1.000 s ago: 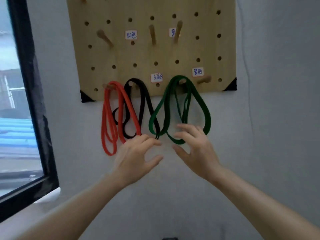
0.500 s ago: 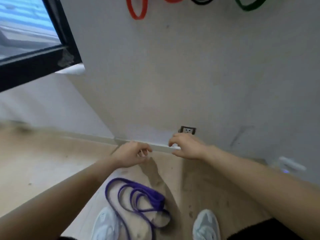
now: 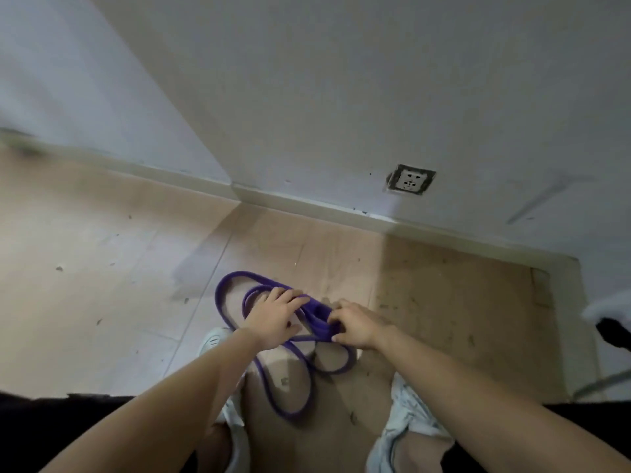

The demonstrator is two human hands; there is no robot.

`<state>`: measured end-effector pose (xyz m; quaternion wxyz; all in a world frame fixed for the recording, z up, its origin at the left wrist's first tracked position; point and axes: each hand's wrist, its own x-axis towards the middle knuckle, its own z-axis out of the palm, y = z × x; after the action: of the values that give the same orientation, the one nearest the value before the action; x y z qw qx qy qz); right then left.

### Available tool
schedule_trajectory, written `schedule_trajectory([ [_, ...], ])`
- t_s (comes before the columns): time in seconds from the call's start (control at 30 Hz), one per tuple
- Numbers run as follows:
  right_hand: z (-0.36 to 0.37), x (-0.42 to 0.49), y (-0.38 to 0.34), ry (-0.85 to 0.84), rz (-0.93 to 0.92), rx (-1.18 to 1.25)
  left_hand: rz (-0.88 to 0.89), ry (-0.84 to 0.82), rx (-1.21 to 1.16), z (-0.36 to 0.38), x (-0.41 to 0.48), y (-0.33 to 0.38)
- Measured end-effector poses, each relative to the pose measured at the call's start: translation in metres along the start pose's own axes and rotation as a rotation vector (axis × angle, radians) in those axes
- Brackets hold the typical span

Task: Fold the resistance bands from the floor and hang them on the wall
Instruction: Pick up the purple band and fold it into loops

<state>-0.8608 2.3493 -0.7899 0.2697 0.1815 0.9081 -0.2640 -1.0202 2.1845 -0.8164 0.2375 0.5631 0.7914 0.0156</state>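
A purple resistance band [image 3: 317, 317] lies in loose loops on the tan floor between my feet. My left hand [image 3: 273, 320] rests on its upper loops, fingers spread over the strands. My right hand [image 3: 355, 327] is just right of it, fingertips curled in and pinching the thick bunched part of the band. The lower loop trails toward me across the floor. The pegboard and the hung bands are out of view.
The grey wall meets the floor at a pale baseboard [image 3: 307, 203], with a wall socket [image 3: 411, 179] above it. My white shoes [image 3: 215, 339] [image 3: 406, 414] flank the band. A white and dark object [image 3: 607, 319] sits at the right edge.
My view dropped from the pegboard with the red, black and green bands to the floor. Both hands came down from the wall onto the purple band.
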Motion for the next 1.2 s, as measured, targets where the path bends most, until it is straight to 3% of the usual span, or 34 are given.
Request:
schedule_trajectory([
  [0.07, 0.012, 0.003, 0.001, -0.016, 0.017, 0.016, 0.010, -0.046, 0.078, 0.006, 0.004, -0.002],
  [0.23, 0.013, 0.005, 0.006, 0.028, 0.032, 0.045, 0.046, 0.037, 0.172, 0.009, 0.005, -0.008],
  [0.4, -0.033, 0.002, 0.007, 0.119, 0.015, 0.048, -0.024, 0.053, -0.126, -0.016, 0.011, -0.008],
  [0.57, -0.122, -0.020, 0.003, 0.253, 0.037, -0.012, -0.066, 0.105, -0.594, -0.089, 0.021, 0.009],
  [0.73, -0.200, -0.072, -0.004, 0.320, 0.049, -0.110, 0.058, 0.215, -0.755, -0.172, 0.027, 0.037],
  [0.87, -0.249, -0.124, -0.015, 0.338, 0.109, -0.179, 0.187, 0.301, -0.706, -0.237, 0.023, 0.076],
  [1.07, -0.289, -0.166, -0.034, 0.462, 0.067, 0.101, 0.289, 0.377, -0.583, -0.318, 0.000, 0.102],
  [1.2, -0.294, -0.161, -0.052, 0.357, -0.028, 0.347, 0.297, 0.519, -0.563, -0.360, -0.018, 0.113],
])
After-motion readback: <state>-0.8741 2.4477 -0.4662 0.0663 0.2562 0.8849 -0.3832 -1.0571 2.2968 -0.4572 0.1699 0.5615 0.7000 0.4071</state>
